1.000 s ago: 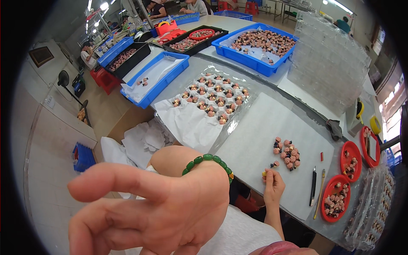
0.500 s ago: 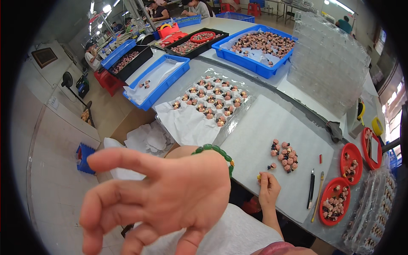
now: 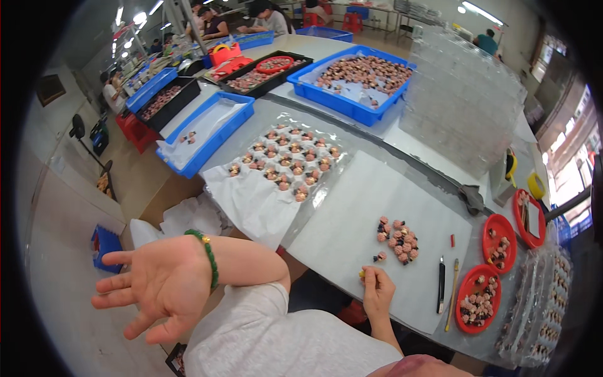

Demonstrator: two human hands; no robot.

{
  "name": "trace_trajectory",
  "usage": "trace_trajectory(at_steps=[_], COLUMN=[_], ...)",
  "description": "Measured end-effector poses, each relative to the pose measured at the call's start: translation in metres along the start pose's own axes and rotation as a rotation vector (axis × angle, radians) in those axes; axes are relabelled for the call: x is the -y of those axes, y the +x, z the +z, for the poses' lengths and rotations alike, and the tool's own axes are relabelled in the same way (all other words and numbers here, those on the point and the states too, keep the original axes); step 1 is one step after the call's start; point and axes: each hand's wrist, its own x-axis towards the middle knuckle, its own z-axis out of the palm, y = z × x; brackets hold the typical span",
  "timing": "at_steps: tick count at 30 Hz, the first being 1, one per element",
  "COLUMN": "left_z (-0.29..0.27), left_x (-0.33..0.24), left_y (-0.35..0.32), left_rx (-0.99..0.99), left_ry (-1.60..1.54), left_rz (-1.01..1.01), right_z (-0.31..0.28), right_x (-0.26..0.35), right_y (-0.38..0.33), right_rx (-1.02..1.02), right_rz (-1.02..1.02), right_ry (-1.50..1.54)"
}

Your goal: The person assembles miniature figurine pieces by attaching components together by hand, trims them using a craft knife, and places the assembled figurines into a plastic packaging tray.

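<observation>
My left hand [image 3: 160, 289] is raised at the lower left, palm showing and fingers spread, holding nothing. A green bead bracelet [image 3: 211, 257] circles its wrist. At the near edge of a white paper sheet [image 3: 352, 207], my right hand [image 3: 378, 295] is closed in a pinch on a small yellow piece [image 3: 362, 274], mostly hidden by the fingers. Just beyond it lies a single small pink-and-dark ornament [image 3: 379, 257]. A cluster of similar knobbly pink ornaments [image 3: 402, 245] sits on the sheet. More fill a clear plastic tray [image 3: 342, 139] lined with white tissue.
Right of the sheet lie a black craft knife [image 3: 441, 283], a thin brush [image 3: 451, 295] and red dishes [image 3: 461, 317] of ornaments. Stacked clear trays [image 3: 465, 100] rise at the back right. Blue bins [image 3: 370, 116] stand farther back. Other people [image 3: 270, 22] sit in the background.
My left hand has drawn away from the camera toward the lower left, its fingers straighter. The view has shifted, so the table appears farther left. My right hand keeps its pinch.
</observation>
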Motion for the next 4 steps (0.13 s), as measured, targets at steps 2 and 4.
trace_trajectory(at_steps=[2, 4], left_z=[0.0000, 0.0000], left_x=[-0.0023, -0.0011], left_y=[0.0007, -0.0025], left_rx=[0.006, 0.024], left_ry=[0.010, 0.021], left_rz=[-0.017, -0.011], right_z=[0.0001, -0.0001], right_x=[-0.0026, 0.0004], right_y=[-0.0005, 0.0020], right_rx=[-0.017, -0.018], right_rz=[0.010, 0.006], right_ry=[0.039, 0.028])
